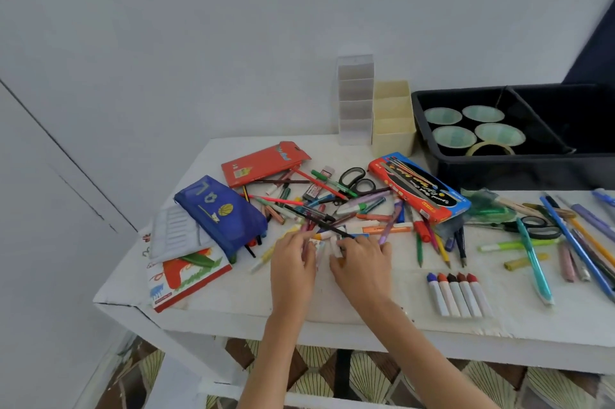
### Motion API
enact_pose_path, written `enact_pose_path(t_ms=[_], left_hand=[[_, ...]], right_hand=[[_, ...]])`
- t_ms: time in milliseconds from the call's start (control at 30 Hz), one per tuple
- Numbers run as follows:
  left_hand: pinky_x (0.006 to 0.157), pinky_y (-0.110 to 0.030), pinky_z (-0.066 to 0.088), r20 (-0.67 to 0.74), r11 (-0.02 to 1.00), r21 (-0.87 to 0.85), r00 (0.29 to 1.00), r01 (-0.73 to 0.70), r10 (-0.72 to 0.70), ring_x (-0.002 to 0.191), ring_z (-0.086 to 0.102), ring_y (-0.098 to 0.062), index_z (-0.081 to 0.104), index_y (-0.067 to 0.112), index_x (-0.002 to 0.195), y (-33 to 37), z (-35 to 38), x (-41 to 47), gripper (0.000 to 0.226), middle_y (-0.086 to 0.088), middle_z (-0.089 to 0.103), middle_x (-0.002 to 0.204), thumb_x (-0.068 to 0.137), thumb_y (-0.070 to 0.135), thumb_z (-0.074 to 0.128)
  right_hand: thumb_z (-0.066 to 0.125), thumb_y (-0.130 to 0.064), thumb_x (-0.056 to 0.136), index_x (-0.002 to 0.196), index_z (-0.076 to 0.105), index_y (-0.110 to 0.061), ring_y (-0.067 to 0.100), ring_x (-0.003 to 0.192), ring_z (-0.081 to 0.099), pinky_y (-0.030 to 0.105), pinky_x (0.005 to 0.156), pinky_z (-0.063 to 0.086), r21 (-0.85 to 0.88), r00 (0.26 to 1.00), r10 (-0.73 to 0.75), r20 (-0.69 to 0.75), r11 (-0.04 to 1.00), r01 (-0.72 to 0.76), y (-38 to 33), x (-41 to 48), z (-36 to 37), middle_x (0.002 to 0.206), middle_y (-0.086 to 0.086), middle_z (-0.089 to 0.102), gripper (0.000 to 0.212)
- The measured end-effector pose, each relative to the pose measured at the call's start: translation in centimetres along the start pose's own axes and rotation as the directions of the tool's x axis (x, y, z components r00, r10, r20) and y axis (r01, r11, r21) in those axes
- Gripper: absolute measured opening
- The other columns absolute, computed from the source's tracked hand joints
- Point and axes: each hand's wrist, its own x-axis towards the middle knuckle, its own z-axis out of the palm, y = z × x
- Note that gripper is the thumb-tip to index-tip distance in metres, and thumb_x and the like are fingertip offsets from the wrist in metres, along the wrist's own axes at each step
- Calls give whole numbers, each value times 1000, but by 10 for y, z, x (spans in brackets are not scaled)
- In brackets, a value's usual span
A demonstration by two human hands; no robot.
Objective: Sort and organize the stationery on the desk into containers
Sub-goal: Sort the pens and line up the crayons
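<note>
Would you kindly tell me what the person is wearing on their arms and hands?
Nothing worn shows. The left hand and right hand are bare, with no gloves, rings, watch or bracelets visible. Both forearms are uncovered down to the picture's lower edge, so no sleeves appear.

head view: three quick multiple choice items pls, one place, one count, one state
1. Where does the cream organizer stand?
A at the desk's near edge
B at the back, between the clear organizer and the black tray
C on the floor

2. How many white-barrelled markers lie in the row?
A three
B five
C eight

3. The blue pencil pouch is:
A standing upright
B hanging off the desk
C lying flat, pens poking from its end

Answers: B, it stands by the wall between them; B, five coloured caps show; C, dark tips stick out at its near end.
</note>
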Motion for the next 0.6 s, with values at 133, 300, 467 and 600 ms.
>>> enact_pose_path(t_ms=[133,300,467,600], left_hand=[[86,-17,36,30,1000,7,999,-27,26,105,53,-16,65,10,113,-5,4,8,23,-3,64,109,92,11,54],[80,-24,39,86,993,50,991,-107,103,96,54,-18,67,10,104,1,11,21,19,-3,64,100,87,9,60],[82,-28,40,145,953,206,970,-222,194,96,53,-21,69,12,108,8,23,28,23,-3,63,100,85,13,65],[82,-30,39,179,944,259,971,-204,161,101,49,-22,65,12,115,11,27,30,26,-5,59,108,92,18,57]], right_hand=[[57,-26,84,102,69,-20,19,99,54,31,84,30,102,997,48,-62,994,-41,-1,3,2,98,-1,66,22],[70,-16,77,97,73,-10,14,76,57,27,75,46,386,974,156,-166,919,-82,3,5,-5,85,0,60,22],[72,-5,77,94,73,-10,5,71,55,6,66,45,639,945,311,-101,748,-178,18,5,-26,84,-6,56,19],[72,-11,78,92,73,-24,7,73,56,15,66,49,764,922,384,40,584,-276,32,0,-32,91,-1,62,19]])
